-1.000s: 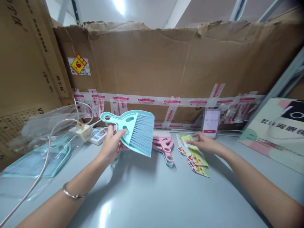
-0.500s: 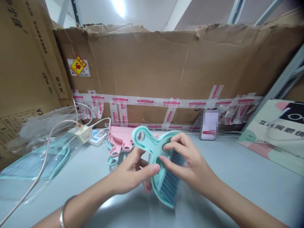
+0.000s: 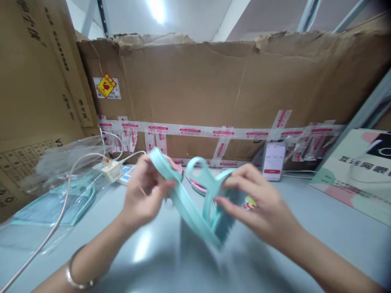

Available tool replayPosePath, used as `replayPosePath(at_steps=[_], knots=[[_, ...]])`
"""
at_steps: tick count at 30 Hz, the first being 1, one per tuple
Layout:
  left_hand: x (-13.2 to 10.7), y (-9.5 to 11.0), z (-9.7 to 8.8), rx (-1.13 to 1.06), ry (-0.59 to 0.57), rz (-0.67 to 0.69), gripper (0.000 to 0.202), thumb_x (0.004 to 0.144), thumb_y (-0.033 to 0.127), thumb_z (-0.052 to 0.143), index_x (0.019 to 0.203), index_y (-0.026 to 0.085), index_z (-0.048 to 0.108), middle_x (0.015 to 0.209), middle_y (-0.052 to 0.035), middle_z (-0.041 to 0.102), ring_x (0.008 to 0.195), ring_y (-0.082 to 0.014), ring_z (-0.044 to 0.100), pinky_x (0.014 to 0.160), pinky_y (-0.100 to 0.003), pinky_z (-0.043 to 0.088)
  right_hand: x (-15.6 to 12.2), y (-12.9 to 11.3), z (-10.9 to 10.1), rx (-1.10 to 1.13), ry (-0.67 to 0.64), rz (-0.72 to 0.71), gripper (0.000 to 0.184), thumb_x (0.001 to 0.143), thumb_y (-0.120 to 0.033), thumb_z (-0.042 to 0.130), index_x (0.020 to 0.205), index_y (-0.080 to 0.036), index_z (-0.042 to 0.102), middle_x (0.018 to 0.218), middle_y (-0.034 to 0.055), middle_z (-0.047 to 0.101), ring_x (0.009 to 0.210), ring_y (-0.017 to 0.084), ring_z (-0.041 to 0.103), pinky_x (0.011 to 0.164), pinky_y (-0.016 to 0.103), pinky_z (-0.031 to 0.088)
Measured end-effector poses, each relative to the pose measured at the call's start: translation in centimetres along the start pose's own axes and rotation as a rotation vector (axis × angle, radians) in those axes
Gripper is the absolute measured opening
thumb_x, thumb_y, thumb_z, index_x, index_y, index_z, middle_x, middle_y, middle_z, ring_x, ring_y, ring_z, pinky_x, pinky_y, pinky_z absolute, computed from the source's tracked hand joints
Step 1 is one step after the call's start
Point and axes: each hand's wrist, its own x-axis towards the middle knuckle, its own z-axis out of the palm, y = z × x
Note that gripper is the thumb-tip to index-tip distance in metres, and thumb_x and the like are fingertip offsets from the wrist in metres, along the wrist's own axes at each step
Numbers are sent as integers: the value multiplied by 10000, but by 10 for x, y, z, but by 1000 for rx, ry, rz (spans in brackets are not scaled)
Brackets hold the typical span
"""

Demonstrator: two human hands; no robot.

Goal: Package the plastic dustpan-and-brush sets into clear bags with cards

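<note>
A mint-green hand dustpan (image 3: 190, 211) is tilted in mid-air over the table, seen nearly edge-on and blurred. My left hand (image 3: 146, 191) is closed around its upper end. Close on its right is a matching small brush (image 3: 210, 185) with a looped handle and grey-blue bristles. The fingers of my right hand (image 3: 258, 197) pinch this brush near its head. The two pieces stand apart at the top, while their lower ends are close together; I cannot tell if they touch. A colourful sticker (image 3: 249, 202) shows beside my right fingers.
Pink and white pieces (image 3: 197, 187) lie behind, mostly hidden. At left, a clear plastic bag holds another mint dustpan set (image 3: 55, 205), near a white charger (image 3: 112, 171) and cable. A phone (image 3: 273, 162) leans on the large cardboard box (image 3: 198, 85). A printed carton (image 3: 351, 175) stands right.
The dustpan and brush, nested together before, have come apart at the top. My left hand has moved left and up with the dustpan; my right hand has shifted slightly right with the brush.
</note>
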Motion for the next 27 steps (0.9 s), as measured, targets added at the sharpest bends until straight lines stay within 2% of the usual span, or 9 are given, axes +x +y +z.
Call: replayPosePath(at_steps=[4,8,10,12,15,19,22,25,27], knots=[[19,-10,-29,54,236,96,194,778,235,630,952,220,545,865,-29,597,554,-98,522,428,-215,442,18,36,-8,-131,91,17,81,801,-273,592,794,-199,558,803,25,475,726,161,508,653,300,435],[27,-20,-44,212,303,242,233,735,166,657,929,232,547,806,3,547,560,-103,528,497,-243,472,36,72,5,-171,-176,-88,65,777,-223,591,785,-177,546,825,43,496,783,174,503,703,303,424],[27,-30,-49,372,192,312,158,729,119,637,832,209,558,756,10,537,602,-113,540,556,-251,470,41,82,19,-287,-365,-195,40,757,-165,579,785,-156,552,855,69,519,799,187,499,701,305,404],[25,-43,-53,542,-43,318,128,731,65,579,752,188,550,750,-2,554,689,-132,551,632,-259,460,42,89,32,-459,-551,-282,70,740,-104,550,796,-143,567,889,94,546,785,194,501,675,307,372],[20,-66,-54,719,-376,158,215,708,-2,445,767,174,554,804,-25,564,731,-136,541,633,-246,437,42,96,48,-635,-749,-390,178,710,-35,530,843,-141,582,900,95,563,783,199,508,657,308,331],[11,-83,-46,959,-629,-26,298,681,-5,400,855,155,581,884,-61,576,759,-157,540,639,-257,418,40,108,56,-603,-872,-422,312,633,-7,592,897,-172,599,868,57,564,795,192,516,665,293,316],[5,-82,-38,1110,-719,-20,165,814,213,470,908,155,592,909,-81,598,854,-215,544,741,-327,409,34,119,59,-509,-849,-282,428,651,13,552,1016,-204,608,908,58,587,789,182,545,670,280,344],[2,-79,-32,1230,-686,-56,478,789,602,450,901,163,602,950,-101,616,914,-278,538,791,-411,383,25,127,64,-348,-745,-101,501,709,25,440,1126,-215,580,1008,75,608,856,179,579,692,265,402],[0,-80,-30,1277,-657,-107,607,742,709,396,872,154,604,962,-117,623,919,-300,537,787,-439,378,18,132,67,-242,-680,-38,484,730,14,403,1118,-207,590,1067,83,608,924,185,585,735,273,437]])
